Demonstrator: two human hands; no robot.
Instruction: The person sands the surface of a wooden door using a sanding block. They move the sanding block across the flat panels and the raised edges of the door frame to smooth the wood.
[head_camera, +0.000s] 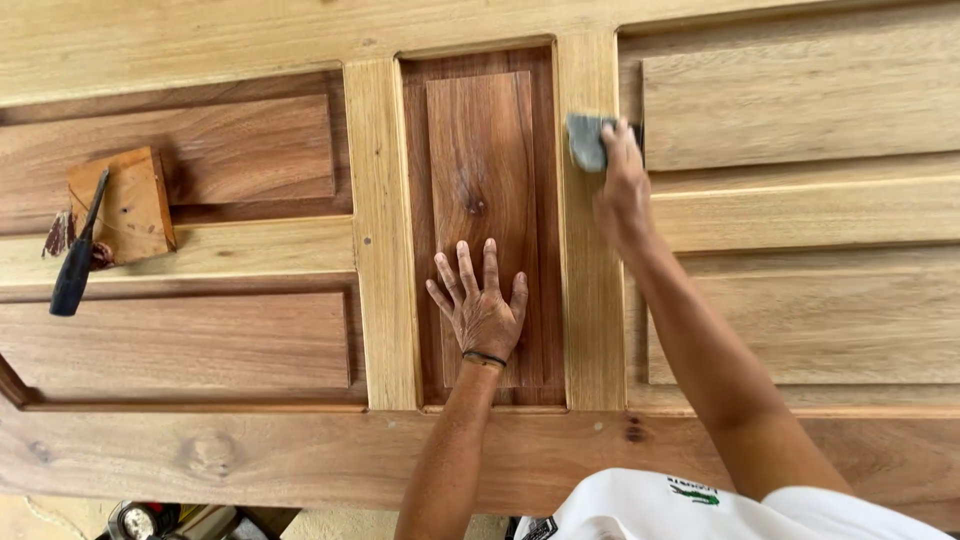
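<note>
Sanding block (587, 141), grey and small, sits in the right hand (622, 190), whose fingers are clenched over it at the top of the pale upright rail (590, 300) of a wooden door (200, 50) that lies flat. The left hand (483, 308) rests palm down on the dark centre panel (480, 150), its fingers released and spread, grasping nothing; a dark band circles that wrist. To the left, well apart from both hands, a loose wood block (130, 205) lies on the door with a dark-handled tool (78, 265) leaning across its edge. The block is right beside the recessed edge of the right-hand panel (800, 100), so my judgement is that a slip sideways could round or scratch that crisp moulded edge. Uneven pressure from the clenched grip could also leave a dip in the rail, since only one corner of the block seems to bear down. The spread palm may smear the darker panel if its finish is fresh, though I cannot tell whether it is wet. A hard shove might also jolt the loose block and tool off the door.
</note>
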